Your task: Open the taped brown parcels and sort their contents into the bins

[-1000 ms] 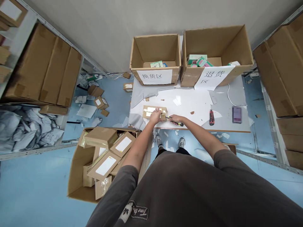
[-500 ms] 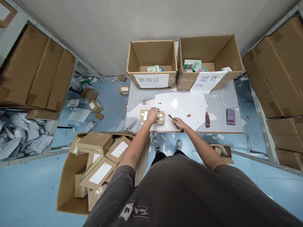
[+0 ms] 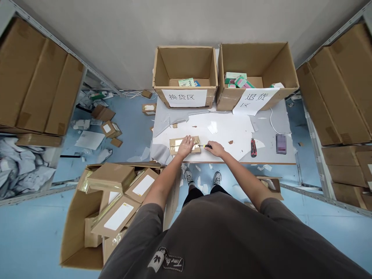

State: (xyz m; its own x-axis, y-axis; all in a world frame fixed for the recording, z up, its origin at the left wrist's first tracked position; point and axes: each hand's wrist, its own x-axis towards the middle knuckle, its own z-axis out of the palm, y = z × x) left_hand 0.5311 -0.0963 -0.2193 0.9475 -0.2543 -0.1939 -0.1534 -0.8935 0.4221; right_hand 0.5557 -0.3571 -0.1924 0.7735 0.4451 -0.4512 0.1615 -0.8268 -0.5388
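A small taped cardboard box (image 3: 175, 148) lies on the white table (image 3: 229, 130) near its front edge. My left hand (image 3: 186, 145) rests flat on top of the box, its fingers stretched out. In my right hand (image 3: 216, 148) is a black and yellow box cutter (image 3: 207, 146), gripped by the handle. Its blade points left and meets the right end of the box at the tape; how deep it sits I cannot tell.
Two open cartons (image 3: 183, 83) (image 3: 257, 66) with paper signs stand along the back. A red and black tool (image 3: 254, 148) and a phone-like device (image 3: 281, 144) lie at the right. At lower left, a large carton (image 3: 76, 236) holds several parcels. Paper scraps litter the table.
My right hand has turned the box cutter and moved it left to the box's end. My left hand has flattened on the box. The view has shifted slightly.
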